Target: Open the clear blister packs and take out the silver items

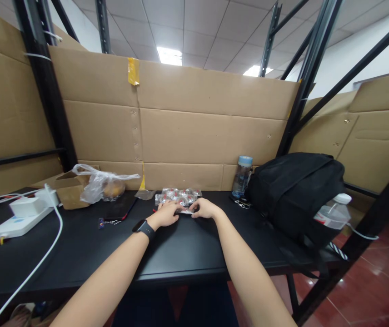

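Both hands meet over the dark tabletop, near its back. Between them lies a small shiny clear packet (187,211), partly covered by the fingers. My left hand (166,214), with a dark watch on its wrist, has curled fingers closed on the packet's left end. Thumb and fingers of my right hand (205,209) pinch its right end. Just beyond the fingertips, several clear plastic packets with red bits inside (181,197) lie in a cluster. What the packets contain is too small to make out.
On the left are a power strip (20,223) with white cables, an open cardboard box (70,190), a tied plastic bag (112,187) and a dark pouch (121,208). A water bottle (242,177) and black backpack (293,195) stand right. Cardboard panels (208,136) wall the back.
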### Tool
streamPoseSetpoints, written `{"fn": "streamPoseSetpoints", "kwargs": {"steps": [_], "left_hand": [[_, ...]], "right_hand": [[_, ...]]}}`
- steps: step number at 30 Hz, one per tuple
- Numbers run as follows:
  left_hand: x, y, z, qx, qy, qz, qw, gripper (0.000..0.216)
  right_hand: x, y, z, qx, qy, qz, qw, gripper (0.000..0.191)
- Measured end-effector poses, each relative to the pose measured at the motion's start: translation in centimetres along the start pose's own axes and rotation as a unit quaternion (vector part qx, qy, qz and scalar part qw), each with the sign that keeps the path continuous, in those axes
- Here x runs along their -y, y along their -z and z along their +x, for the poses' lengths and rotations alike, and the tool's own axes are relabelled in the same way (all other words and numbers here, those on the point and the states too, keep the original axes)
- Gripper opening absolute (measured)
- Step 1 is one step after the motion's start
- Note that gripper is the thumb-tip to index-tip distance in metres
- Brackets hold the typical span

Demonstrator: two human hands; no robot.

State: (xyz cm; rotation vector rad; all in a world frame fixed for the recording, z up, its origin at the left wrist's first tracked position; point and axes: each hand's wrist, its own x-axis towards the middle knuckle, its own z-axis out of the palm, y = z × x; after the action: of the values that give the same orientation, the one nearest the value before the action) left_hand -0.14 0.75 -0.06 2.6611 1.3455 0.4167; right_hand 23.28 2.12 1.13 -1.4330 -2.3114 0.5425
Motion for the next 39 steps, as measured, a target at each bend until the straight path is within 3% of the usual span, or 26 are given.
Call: {"fn": "streamPoseSetpoints", "kwargs": {"steps": [4, 8, 13, 18, 23, 28, 32, 39], "left_hand": [[0.3, -0.2, 0.1, -0.019, 0.009, -0.004, 1.000, 0.039], [0.7, -0.6, 0.2, -0.049, 0.009, 0.000, 0.999, 0.029], [0.6, -0.4, 0.3, -0.087, 0.016, -0.009, 0.996, 0.018], [-0.2, 0.6, 0.3, -0.114, 0.061, -0.024, 0.991, 0.022], [-0.4, 1.0, 0.3, -0.098, 0.087, -0.062, 0.990, 0.022], [-0.1, 0.8, 0.3, -0.069, 0.066, -0.099, 0.990, 0.027], [-0.2, 0.7, 0.2, -0.076, 0.066, -0.103, 0.990, 0.028], [-0.4, 0.5, 0.2, -0.097, 0.063, -0.105, 0.988, 0.032]], "right_hand": [[0.3, 0.0, -0.2, -0.001, 0.000, 0.020, 1.000, 0.022], [0.9, 0.3, -0.5, 0.015, 0.007, 0.001, 1.000, 0.034], [0.9, 0.1, -0.3, -0.031, 0.017, -0.008, 0.999, 0.017], [0.1, -0.1, 0.2, -0.048, 0.026, 0.056, 0.997, 0.016], [-0.4, -0.3, 0.5, -0.044, 0.011, 0.096, 0.994, 0.019], [-0.6, -0.6, 0.6, -0.050, -0.007, 0.108, 0.993, 0.015], [-0.8, -0.6, 0.7, -0.065, -0.016, 0.121, 0.990, 0.008], [-1.5, -0.6, 0.7, -0.035, -0.024, 0.104, 0.994, 0.019]]}}
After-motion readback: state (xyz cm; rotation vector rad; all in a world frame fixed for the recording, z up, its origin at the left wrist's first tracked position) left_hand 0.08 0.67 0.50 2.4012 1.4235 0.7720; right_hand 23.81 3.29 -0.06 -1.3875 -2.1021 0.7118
